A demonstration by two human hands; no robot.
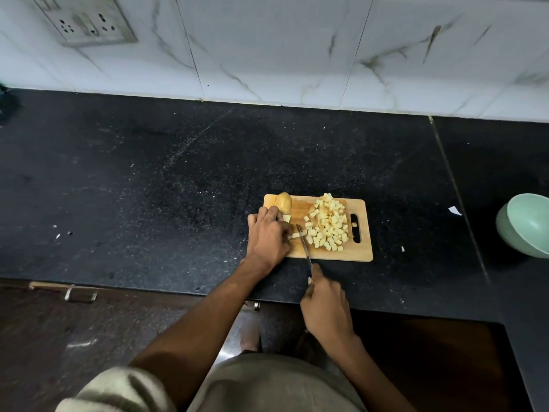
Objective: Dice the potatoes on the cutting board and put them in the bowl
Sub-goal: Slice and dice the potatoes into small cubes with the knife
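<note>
Pinning potato strips (294,234) w/ left hand (267,236) so they don't roll; right hand (325,304) grips knife (304,248), blade crosswise for dicing.

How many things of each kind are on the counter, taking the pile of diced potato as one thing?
Cutting board: 1
Knife: 1
Bowl: 1
Uncut potato piece: 1
Pile of diced potato: 1
Total: 5

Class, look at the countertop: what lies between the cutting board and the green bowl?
In the head view, only black countertop separates the cutting board from the green bowl, apart from two small white scraps lying on it.
</note>
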